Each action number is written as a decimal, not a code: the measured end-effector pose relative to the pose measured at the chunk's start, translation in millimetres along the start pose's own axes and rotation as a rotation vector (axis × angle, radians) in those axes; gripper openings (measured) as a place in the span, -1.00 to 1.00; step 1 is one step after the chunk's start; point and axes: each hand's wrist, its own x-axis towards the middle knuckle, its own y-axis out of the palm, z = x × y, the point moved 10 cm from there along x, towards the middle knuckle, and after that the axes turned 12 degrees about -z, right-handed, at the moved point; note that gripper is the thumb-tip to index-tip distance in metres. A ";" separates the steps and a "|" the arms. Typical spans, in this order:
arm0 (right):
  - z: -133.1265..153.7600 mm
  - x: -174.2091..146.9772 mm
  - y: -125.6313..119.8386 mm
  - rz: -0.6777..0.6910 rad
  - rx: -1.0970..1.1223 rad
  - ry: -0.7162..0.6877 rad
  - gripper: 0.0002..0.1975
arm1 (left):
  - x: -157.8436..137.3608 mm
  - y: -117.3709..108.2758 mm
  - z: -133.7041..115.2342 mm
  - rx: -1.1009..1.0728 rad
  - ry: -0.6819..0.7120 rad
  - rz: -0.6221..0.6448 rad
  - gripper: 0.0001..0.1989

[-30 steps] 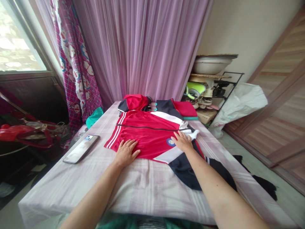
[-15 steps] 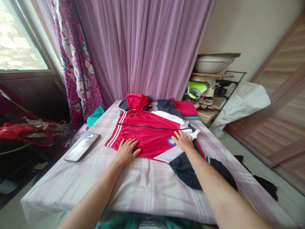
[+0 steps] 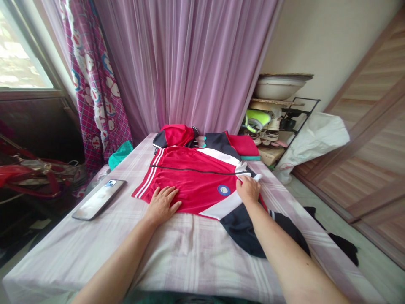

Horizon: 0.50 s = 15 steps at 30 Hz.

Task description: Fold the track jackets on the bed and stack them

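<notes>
the red jacket lies on the desk right of the phone, best smoothed lightly and evenly, the nearer left hand spread flat, grasping nothing, the farther right hand half-curled, its hold impossible to tell.

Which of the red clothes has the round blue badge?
The zip-up jacket spread in front: its badge shows, while the red bundle and folded red cloth behind show none.
</notes>
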 end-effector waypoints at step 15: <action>-99.9 22.4 -2.6 0.180 -0.126 0.430 -0.55 | -0.2 0.3 -0.7 -0.013 0.011 -0.017 -0.48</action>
